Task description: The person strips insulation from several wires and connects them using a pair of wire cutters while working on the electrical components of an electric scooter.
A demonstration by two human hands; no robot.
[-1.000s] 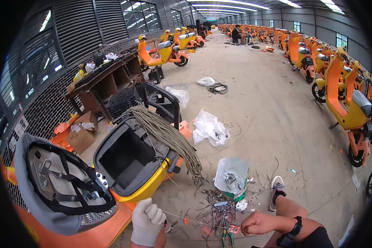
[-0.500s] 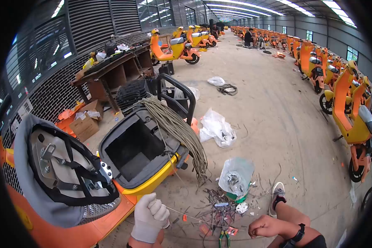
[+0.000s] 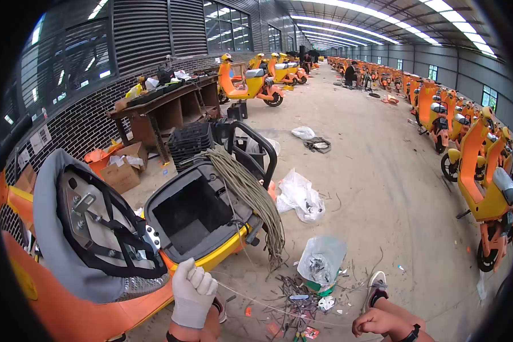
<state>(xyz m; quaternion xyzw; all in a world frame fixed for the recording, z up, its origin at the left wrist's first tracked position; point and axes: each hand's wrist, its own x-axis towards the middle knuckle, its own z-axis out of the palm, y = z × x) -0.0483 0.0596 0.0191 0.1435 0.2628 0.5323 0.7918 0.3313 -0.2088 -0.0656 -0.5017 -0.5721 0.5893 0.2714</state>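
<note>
My left hand (image 3: 192, 293), in a pale work glove, is closed on one end of a thin whitish string (image 3: 268, 304). The string runs slackly across to my bare right hand (image 3: 377, 322), whose fingers are curled at its other end; the grip itself is partly hidden. Beside my left hand stands an orange and yellow scooter (image 3: 145, 296) with its grey-covered seat (image 3: 57, 239) flipped up. Its black storage box (image 3: 191, 214) lies open, and a bundle of olive cords (image 3: 248, 196) drapes over the box's edge and rear rack (image 3: 271, 151).
Below the string lie black scraps (image 3: 293, 288) and a green-handled tool (image 3: 300, 337), cut off by the lower edge. A bin lined with clear plastic (image 3: 323, 259) stands beyond, near a white plastic bag (image 3: 299, 196). A workbench (image 3: 171, 105) lines the left wall; parked scooters (image 3: 479, 176) line the right.
The view has tilted up a little, so the surroundings sit lower. My hands are slightly farther apart, the left one nearer the scooter's box, with the string still between them.
</note>
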